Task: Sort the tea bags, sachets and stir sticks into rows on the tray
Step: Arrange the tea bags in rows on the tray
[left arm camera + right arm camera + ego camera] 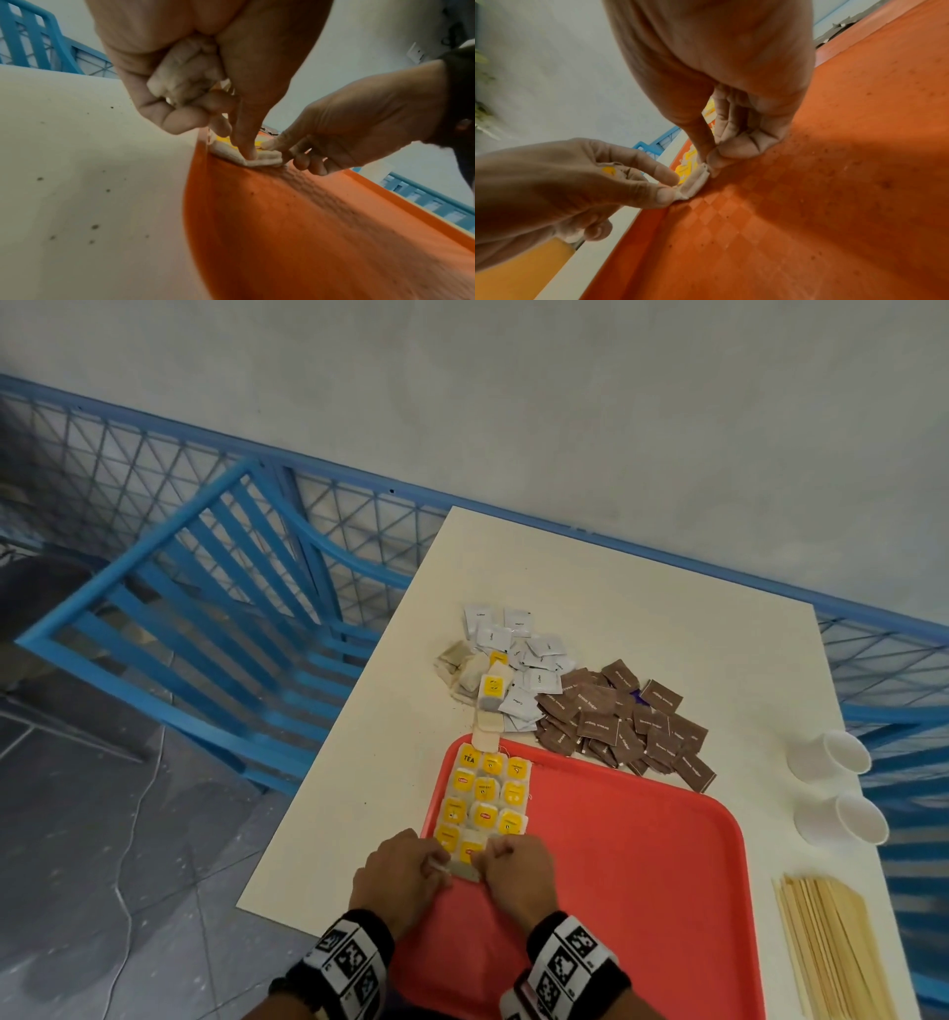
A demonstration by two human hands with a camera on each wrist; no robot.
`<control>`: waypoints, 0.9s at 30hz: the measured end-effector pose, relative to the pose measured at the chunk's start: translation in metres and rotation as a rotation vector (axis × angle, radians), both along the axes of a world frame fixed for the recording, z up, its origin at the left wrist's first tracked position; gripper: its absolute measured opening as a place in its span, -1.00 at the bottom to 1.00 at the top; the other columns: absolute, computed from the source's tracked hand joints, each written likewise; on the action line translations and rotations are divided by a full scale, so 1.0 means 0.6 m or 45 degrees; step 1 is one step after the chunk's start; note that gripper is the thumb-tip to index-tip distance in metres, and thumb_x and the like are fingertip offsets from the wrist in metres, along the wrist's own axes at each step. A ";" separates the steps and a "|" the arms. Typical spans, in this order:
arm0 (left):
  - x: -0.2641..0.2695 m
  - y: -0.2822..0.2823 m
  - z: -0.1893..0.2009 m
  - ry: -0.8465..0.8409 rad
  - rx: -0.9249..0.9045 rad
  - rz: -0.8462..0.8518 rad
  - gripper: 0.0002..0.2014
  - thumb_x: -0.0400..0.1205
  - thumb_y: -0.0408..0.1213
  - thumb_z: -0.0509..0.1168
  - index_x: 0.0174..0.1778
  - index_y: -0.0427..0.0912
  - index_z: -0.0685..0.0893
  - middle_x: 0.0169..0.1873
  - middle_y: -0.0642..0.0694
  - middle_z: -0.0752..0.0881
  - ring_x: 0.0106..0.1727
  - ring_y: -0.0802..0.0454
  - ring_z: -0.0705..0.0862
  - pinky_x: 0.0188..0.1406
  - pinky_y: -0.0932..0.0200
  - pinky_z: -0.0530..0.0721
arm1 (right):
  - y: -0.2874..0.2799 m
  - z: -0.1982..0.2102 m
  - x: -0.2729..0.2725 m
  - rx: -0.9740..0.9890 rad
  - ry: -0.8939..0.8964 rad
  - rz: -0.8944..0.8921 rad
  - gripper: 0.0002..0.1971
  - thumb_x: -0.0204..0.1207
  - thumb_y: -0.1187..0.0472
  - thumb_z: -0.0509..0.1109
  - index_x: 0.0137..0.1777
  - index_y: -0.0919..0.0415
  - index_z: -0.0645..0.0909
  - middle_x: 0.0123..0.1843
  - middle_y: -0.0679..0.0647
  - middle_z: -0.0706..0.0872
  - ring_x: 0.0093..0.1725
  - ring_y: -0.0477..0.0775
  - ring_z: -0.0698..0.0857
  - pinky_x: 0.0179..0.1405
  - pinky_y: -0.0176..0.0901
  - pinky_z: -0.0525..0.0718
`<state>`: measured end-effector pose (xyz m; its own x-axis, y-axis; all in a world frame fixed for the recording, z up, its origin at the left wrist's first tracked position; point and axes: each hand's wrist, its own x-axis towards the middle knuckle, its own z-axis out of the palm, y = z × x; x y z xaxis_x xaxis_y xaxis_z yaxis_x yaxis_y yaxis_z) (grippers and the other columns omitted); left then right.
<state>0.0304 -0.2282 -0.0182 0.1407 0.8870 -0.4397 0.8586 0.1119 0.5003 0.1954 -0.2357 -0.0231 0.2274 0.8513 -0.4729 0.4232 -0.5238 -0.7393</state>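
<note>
Your left hand [398,868] and right hand [516,865]: both pinching one tea bag [464,870], near-left on red tray [642,865]. Left also clutches spare bags. Square it to the row, press flat, then release.

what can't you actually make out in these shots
- Tea bag being placed: head view, both hands cover most of it.
- Bags bunched in the left hand: left wrist view, count hidden by curled fingers.
- Stir sticks: head view, cut off by the bottom edge.
- Brown sachets: print too small to read.
</note>
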 end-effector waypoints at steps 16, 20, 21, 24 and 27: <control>-0.001 -0.004 -0.013 -0.034 0.079 0.018 -0.84 0.65 0.04 0.29 0.09 0.19 0.72 -0.12 0.18 0.56 0.09 0.06 0.66 0.05 0.07 0.64 | 0.006 0.016 -0.014 -0.105 -0.410 0.263 -0.74 0.49 -0.02 0.47 -0.10 0.08 0.47 0.04 0.14 0.74 -0.01 0.18 0.66 -0.19 -0.17 0.44; -0.010 0.002 0.007 -0.251 0.205 0.154 -0.83 0.60 0.11 0.36 -0.13 0.13 0.75 -0.31 0.21 0.71 -0.21 0.22 0.67 -0.14 0.15 0.60 | 0.013 0.048 -0.006 0.034 -0.375 0.262 -0.65 0.45 -0.09 0.47 -0.29 0.04 0.38 -0.29 -0.06 0.56 -0.25 0.03 0.53 -0.49 -0.27 0.27; -0.009 0.005 0.025 -0.349 0.195 0.232 -0.80 0.63 0.10 0.37 -0.20 0.10 0.75 -0.41 0.21 0.71 -0.31 0.25 0.66 -0.22 0.18 0.56 | 0.013 0.063 0.000 0.097 -0.338 0.235 -0.62 0.44 -0.09 0.49 -0.35 0.04 0.36 -0.37 -0.08 0.52 -0.34 -0.04 0.48 -0.50 -0.26 0.28; 0.000 0.021 0.091 -0.890 -0.249 0.630 -0.54 0.69 0.17 0.20 -0.09 -0.16 0.80 -0.48 0.04 0.68 -0.56 0.09 0.55 -0.54 0.18 0.48 | 0.007 0.112 0.026 0.276 -0.189 0.157 -0.55 0.43 -0.02 0.58 -0.43 0.06 0.35 -0.51 -0.08 0.46 -0.48 -0.13 0.42 -0.48 -0.27 0.38; 0.008 0.032 0.135 -1.442 -0.781 0.875 -0.28 0.67 0.30 0.06 0.12 -0.36 0.74 -0.39 -0.19 0.66 -0.58 0.00 0.55 -0.63 0.24 0.45 | -0.005 0.163 0.057 0.384 -0.129 0.199 -0.60 0.40 0.04 0.62 -0.42 0.04 0.43 -0.54 -0.11 0.48 -0.48 -0.16 0.47 -0.47 -0.34 0.40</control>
